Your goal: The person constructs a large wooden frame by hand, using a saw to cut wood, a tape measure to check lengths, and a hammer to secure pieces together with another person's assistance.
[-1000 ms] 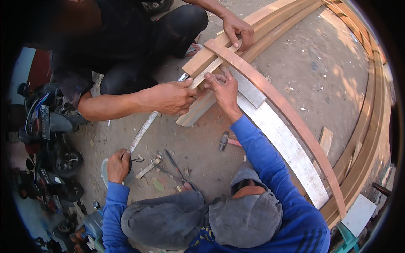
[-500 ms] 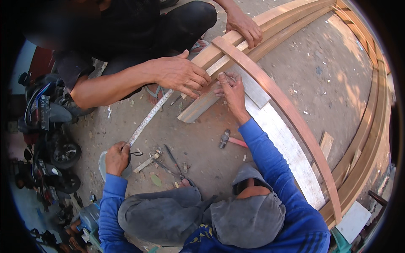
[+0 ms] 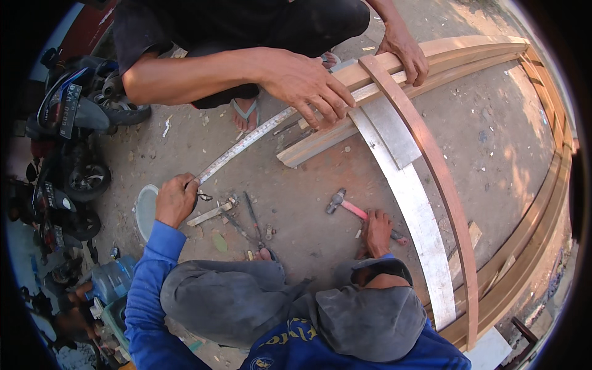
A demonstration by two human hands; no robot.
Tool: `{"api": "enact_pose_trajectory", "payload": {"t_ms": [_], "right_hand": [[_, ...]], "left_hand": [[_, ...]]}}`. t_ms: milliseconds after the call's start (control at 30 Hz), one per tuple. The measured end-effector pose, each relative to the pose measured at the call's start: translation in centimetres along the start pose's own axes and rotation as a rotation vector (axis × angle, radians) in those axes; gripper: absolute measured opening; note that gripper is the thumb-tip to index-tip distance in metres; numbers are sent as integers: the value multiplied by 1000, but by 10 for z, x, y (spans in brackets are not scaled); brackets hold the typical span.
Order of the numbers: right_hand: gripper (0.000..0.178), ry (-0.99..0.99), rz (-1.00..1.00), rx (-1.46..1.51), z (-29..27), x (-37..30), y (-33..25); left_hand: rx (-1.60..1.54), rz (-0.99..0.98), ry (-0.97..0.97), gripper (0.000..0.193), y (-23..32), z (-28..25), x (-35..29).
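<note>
My left hand (image 3: 176, 200) is closed on the near end of a tape measure (image 3: 237, 149), with a dark strap hanging by the fingers. The white blade runs up and right to a co-worker's hand (image 3: 303, 83) by the wooden beams. My right hand (image 3: 377, 233) is down at the ground, its fingers closed over the pink handle of a hammer (image 3: 350, 207); the metal head lies to the left. A long pale board (image 3: 414, 216) and a reddish wooden strip (image 3: 441, 176) reach toward me from the beams, right of that hand.
Long wooden beams (image 3: 459, 54) form a large frame around the right side. Pliers-like tools (image 3: 250, 216), a short wood piece (image 3: 209, 214) and a pale bowl (image 3: 147, 209) sit near my left hand. A co-worker's other hand (image 3: 405, 54) rests on the beams. Motorcycles (image 3: 80, 117) stand far left.
My right hand has left the board's far end and come down and back to the hammer. My left hand still holds the tape measure. The view has shifted.
</note>
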State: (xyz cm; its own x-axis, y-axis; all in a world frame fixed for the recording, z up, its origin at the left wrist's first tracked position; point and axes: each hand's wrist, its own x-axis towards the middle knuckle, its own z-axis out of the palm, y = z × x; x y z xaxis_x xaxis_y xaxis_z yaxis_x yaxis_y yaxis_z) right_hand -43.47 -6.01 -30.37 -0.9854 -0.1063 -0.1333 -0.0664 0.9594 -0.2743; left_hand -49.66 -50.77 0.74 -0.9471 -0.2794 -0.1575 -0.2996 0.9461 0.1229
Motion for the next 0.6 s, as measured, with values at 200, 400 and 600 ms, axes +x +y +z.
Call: {"api": "enact_pose_trajectory", "payload": {"t_ms": [200,400,600], "right_hand": [[61,-206,3,452,-73,25,-46],[85,136,159,1545,-193,177,-112],[64,582,107,1460,-172,250,-136]], "left_hand": [[2,-22,-8,30,-10,-2,-3],[44,17,-23,30,-2,6,6],[31,-14,-11,29,-5,-5,-6]]}}
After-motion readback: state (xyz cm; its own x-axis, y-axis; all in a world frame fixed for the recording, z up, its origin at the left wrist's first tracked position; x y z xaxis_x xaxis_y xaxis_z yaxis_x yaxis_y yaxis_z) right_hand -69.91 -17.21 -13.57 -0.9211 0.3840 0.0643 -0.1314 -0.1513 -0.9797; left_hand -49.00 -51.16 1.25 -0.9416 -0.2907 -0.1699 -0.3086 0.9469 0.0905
